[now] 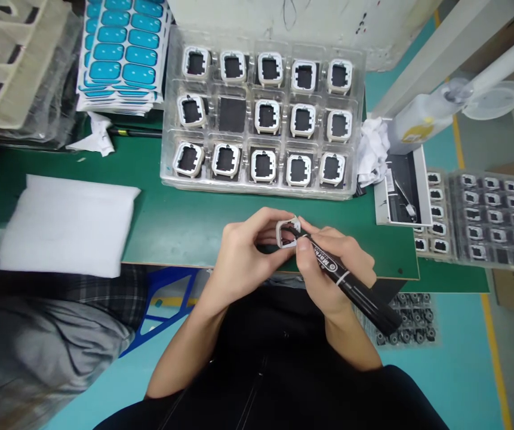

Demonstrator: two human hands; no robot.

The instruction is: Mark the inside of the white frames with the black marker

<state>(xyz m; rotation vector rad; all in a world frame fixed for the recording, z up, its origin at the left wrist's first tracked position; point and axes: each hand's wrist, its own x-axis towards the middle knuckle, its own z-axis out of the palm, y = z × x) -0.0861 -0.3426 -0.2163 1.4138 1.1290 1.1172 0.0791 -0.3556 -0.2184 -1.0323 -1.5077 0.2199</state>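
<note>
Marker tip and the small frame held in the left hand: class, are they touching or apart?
Touching. The head view shows the marker in the right hand, its tip pressed on the frame pinched by the left hand fingers.

Tray [263, 186] behind foam pad [66, 224]

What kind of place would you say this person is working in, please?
Probably a factory assembly bench. A clear tray holds rows of identical white frames, more part trays sit to the side, and the left hand holds one frame while the right hand marks it with a marker.
</note>
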